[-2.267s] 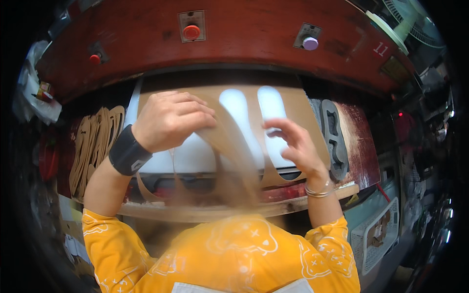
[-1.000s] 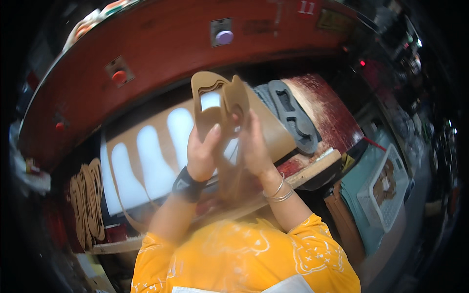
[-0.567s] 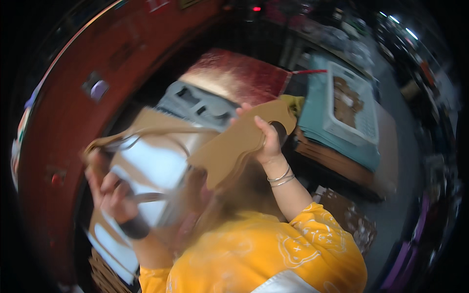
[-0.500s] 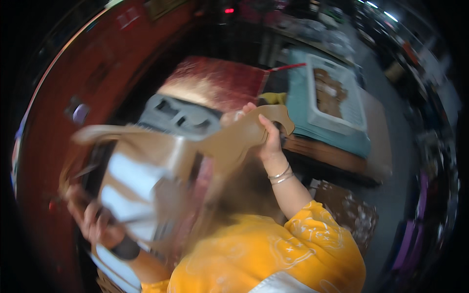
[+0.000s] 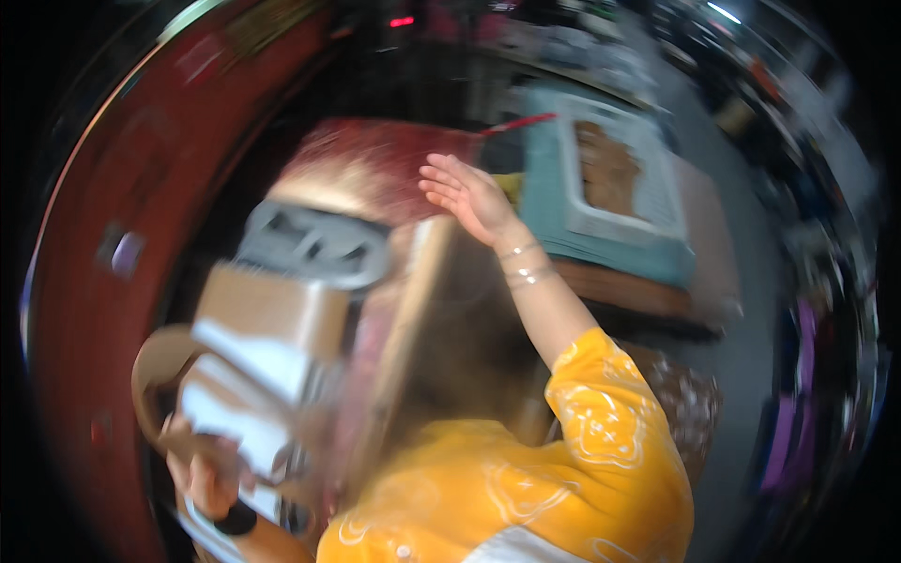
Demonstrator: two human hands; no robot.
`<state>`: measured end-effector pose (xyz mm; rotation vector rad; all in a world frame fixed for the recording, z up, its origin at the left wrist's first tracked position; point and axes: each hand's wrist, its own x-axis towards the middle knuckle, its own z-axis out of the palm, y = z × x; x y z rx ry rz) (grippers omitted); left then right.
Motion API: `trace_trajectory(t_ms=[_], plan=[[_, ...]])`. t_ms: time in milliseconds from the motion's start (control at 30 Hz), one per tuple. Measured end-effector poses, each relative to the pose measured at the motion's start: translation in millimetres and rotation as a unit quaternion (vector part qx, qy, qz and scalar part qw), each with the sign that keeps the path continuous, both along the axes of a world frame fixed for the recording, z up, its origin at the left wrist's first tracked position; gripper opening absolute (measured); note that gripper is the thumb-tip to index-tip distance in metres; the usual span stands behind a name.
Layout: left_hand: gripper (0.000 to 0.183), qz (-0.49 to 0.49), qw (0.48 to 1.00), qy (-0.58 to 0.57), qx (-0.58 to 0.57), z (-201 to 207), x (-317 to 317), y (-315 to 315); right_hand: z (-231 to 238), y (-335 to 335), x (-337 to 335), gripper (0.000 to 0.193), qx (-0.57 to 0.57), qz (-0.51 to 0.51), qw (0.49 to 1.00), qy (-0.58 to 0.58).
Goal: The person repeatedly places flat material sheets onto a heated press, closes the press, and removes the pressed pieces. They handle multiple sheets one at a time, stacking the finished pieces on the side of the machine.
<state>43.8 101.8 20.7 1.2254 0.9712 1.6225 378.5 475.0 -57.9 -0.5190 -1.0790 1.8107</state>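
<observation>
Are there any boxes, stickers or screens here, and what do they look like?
Teal box: right of the raised right hand, flat, rectangular, with a white-framed brown panel on top.
Brown cardboard sheet: centre left, with pale cut-out gaps; its loose strip is gripped low down by the left hand.
Small pale tag: on the red wall, left; too blurred to describe.
No screens show.

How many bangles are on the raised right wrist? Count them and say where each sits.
2 thin bangles: one just below the open right hand, the other lower along the forearm. Motion blur may hide more.
</observation>
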Motion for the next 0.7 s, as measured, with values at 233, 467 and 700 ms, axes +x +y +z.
trace_trajectory(t_ms=[233,467,700], plan=[[0.048,0.081,0.994,0.002,-0.079,57,-27,-7,149,-160,-242,0.092,0.267,0.435,0.857,0.065],[0.048,0.387,0.906,0.169,-0.026,41,-64,-109,214,-294,-349,0.037,0.353,0.393,0.842,0.108],[0.025,0.674,0.719,0.159,0.064,0,-68,-256,245,-383,-459,0.038,0.270,0.511,0.794,0.187]])
